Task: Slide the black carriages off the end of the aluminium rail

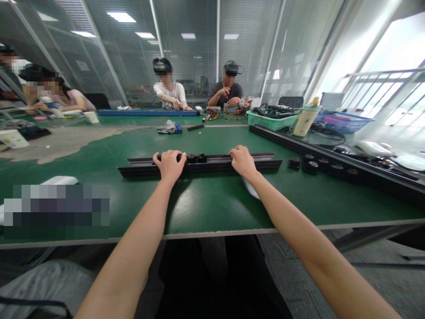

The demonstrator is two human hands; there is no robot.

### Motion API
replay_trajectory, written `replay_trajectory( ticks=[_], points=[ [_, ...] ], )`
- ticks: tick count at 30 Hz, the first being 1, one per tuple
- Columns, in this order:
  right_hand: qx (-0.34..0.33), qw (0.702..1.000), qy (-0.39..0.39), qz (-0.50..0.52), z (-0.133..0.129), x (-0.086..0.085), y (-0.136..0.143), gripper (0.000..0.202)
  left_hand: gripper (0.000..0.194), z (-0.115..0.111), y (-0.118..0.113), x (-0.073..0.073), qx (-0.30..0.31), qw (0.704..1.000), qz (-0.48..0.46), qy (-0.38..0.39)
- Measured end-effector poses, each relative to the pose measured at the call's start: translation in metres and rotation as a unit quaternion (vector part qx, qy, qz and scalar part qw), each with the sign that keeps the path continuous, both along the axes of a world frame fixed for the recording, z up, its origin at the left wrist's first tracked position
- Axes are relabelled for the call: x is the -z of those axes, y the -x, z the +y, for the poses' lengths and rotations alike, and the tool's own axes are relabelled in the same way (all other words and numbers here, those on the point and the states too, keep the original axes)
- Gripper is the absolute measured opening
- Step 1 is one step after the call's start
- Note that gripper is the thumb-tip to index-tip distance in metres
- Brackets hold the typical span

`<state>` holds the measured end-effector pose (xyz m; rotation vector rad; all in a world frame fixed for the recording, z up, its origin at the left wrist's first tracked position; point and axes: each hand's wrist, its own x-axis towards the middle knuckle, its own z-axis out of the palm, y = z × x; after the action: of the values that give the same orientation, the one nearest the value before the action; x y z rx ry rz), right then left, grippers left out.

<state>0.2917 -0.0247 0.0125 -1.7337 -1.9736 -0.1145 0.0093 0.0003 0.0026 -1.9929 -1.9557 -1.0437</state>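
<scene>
A long black channel-shaped rail (212,167) lies crosswise on the green table in front of me. My left hand (170,165) is closed over its left part, fingers curled over the far side and thumb to the right. Just right of that thumb, small black parts (201,157) sit inside the channel. Toward the rail's right end, my right hand (243,162) grips it with bent fingers, its fingertips partly hidden. What lies under the left palm cannot be seen.
Several small black parts (311,165) lie on the right, beside a longer black rail (332,155). Behind are a green basket (272,120) of cables, a tumbler (305,118) and a crumpled cloth (170,127). Co-workers sit across the table (212,208).
</scene>
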Motion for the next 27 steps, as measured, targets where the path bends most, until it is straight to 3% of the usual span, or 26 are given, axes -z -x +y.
replay_trajectory(
  ticks=[27],
  points=[
    [0.032, 0.999, 0.033, -0.01, -0.0034, -0.0064, -0.0011, 0.039, 0.03, 0.0015, -0.0002, 0.0012, -0.002, 1.0, 0.002, -0.004]
  ],
)
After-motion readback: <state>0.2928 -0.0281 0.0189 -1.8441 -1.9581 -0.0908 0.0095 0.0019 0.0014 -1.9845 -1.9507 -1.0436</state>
